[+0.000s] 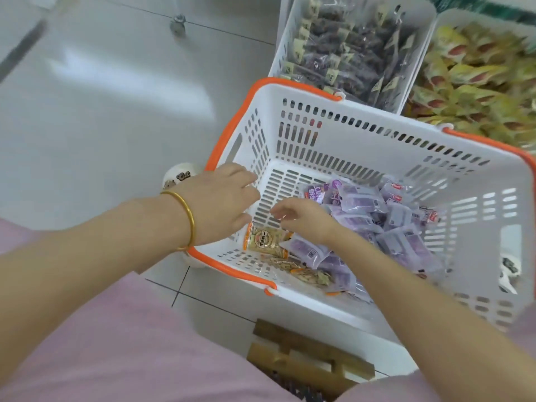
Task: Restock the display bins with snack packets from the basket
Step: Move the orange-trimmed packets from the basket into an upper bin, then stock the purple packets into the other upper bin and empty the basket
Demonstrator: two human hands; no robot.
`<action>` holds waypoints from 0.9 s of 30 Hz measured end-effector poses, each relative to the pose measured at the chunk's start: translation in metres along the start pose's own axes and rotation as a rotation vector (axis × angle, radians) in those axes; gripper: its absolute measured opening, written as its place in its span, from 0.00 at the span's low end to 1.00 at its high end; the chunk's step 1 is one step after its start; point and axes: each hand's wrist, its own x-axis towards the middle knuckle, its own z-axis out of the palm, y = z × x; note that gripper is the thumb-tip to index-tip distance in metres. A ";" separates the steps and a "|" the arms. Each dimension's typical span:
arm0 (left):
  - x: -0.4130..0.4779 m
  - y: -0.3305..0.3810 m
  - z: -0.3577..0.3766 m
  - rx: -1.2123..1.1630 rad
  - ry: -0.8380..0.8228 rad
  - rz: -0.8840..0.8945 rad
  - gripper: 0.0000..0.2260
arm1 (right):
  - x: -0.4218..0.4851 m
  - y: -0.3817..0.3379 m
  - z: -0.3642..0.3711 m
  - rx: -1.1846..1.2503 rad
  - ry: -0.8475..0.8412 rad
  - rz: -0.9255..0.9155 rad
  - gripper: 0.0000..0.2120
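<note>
Basket (377, 134) just beside bin of dark packets (282, 53) and bin of yellow packets (452, 17); purple packets (362, 198) heaped inside, tan packet (265, 240) at near-left corner. Left hand (223, 198) at left wall, fingers loosely straight, holding nothing. Right hand (301, 219) above packets, grip unclear from blur.

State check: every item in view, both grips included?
basket: upright, partly full
purple packets: piled loose in basket
tan packet: flat on basket floor
left grip: over basket rim, open, empty
right grip: inside basket, open, empty
dark-packet bin: nearly full
yellow-packet bin: heaped full
</note>
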 end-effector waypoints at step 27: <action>0.051 0.037 -0.039 -0.032 -0.159 0.086 0.20 | -0.047 0.060 0.007 -1.093 -0.165 -0.147 0.27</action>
